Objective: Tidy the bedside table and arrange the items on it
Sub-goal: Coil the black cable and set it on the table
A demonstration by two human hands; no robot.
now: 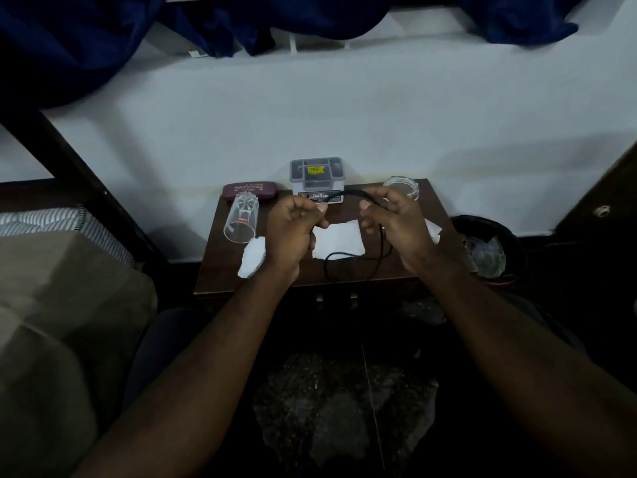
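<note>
Inspector: Cable [348,192], position?

Assessor: Held clear of the worktop [220,267], strung between both hands. The upper run lies left to right in a shallow arch, in front of the grey compartment box [317,174]. From the right hand [400,229] the slack drops and settles as a loose loop on the near part of the worktop, partly over a white paper sheet [339,236].

Inspector: State of the hands?

Assessor: The left hand [293,232] pinches the cable near one end, between thumb and forefinger, with the other fingers curled in. The right hand has its fingers curled round the cable further along. Neither is free.

Inspector: Relation governing the next move?

Assessor: The loose length lies below and toward the person, on the right hand's side. That hand is the nearer to it. In my judgement the left hand serves as the anchor while the right gathers the slack up into a coil.

Inspector: Anything within reach of the swing?

Assessor: A glass tumbler [241,219] lies on its side just left of the left hand. A glass dish [403,186] sits behind the right. The hanging loop could drag the paper sheet
</note>
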